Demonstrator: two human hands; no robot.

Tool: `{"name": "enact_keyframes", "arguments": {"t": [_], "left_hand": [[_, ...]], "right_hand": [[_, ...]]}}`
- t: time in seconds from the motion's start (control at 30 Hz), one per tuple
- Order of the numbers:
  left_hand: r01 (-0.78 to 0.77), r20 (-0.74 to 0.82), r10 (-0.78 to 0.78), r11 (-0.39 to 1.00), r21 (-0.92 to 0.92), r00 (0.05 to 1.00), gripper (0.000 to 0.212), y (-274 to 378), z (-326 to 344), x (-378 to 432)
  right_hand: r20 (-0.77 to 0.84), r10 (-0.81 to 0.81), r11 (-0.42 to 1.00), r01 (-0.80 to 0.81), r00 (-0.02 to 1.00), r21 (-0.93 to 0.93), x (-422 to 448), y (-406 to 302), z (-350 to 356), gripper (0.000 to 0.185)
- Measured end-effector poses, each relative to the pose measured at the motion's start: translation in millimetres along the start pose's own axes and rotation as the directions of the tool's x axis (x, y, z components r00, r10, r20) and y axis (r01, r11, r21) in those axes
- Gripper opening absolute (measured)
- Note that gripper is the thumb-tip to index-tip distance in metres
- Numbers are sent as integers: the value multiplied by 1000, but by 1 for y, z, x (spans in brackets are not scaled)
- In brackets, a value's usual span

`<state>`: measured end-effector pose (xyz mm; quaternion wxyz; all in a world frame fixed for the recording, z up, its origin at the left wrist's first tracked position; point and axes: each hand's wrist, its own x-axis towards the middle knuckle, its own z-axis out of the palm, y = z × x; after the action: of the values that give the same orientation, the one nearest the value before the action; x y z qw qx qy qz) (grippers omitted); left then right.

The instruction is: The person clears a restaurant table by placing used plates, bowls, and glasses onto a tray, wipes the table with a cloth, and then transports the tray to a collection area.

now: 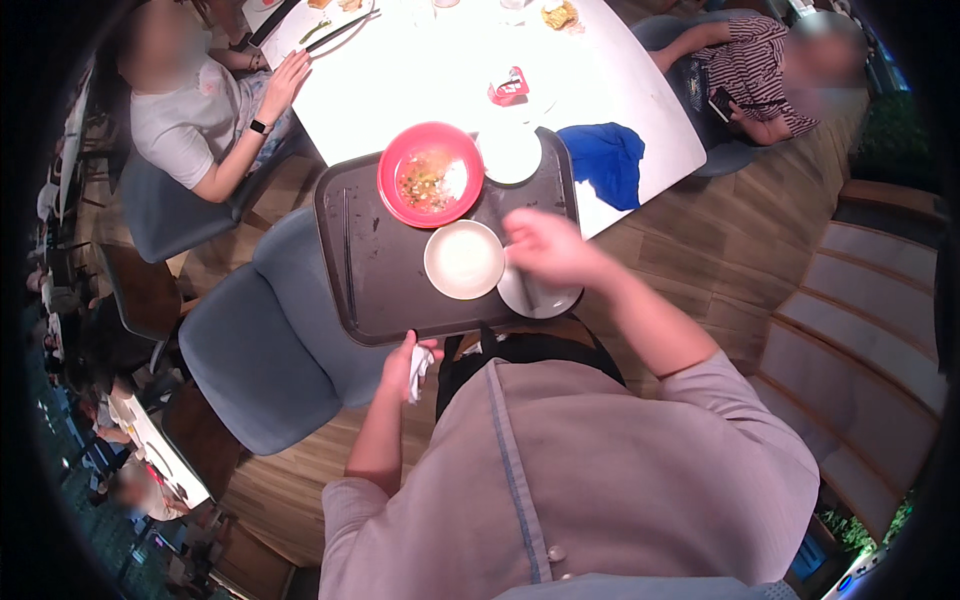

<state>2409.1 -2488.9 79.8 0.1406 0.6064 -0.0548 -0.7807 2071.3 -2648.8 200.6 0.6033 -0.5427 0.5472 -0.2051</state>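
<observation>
A dark serving tray [382, 277] lies before me, its far part over the white table [337, 112]. My left hand [405, 367] holds a crumpled white tissue [418, 375], with the thumb at the tray's near rim. Over the tray's right side, my right hand [544, 247] is blurred by motion. A white plate [559, 301] sits partly below it, crossed by a dark streak; whether the fingers hold anything is unclear. Left of this hand is a cream bowl [465, 259]. Behind are a red bowl [427, 180] with soup remains and a white dish [511, 156]. Black chopsticks [347, 255] line the left side.
A blue cloth [611, 161] hangs at the table's right edge. Farther back are a small red-and-white packet [510, 86] and a plate [319, 22] with food. Seated people [180, 112] flank the table. A grey chair [259, 352] stands left of me; slatted seating [847, 337] is right.
</observation>
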Motion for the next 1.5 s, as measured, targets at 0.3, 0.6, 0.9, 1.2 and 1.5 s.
{"name": "enact_keyframes", "arguments": {"t": [0.3,0.6,0.9,1.2,1.5], "left_hand": [[-274,-450,409,901,336,794,27,60,-106,-22],[-446,-363,454,888,112,814,44,76,-103,37],[-461,-647,473,864,205,599,49,56,-78,23],[-127,-713,661,748,652,235,45,42,31,-24],[217,-595,727,555,803,342,104,116,64,5]], "right_hand": [[221,282,959,-269,934,-86,110,-1,207,23],[622,-59,954,228,781,-196,72,-54,103,54],[-203,-62,811,-69,977,-581,172,-92,-190,55],[-370,-280,670,-96,886,-736,384,-67,-289,91],[-218,-521,508,94,825,-856,311,-123,-254,74]]}}
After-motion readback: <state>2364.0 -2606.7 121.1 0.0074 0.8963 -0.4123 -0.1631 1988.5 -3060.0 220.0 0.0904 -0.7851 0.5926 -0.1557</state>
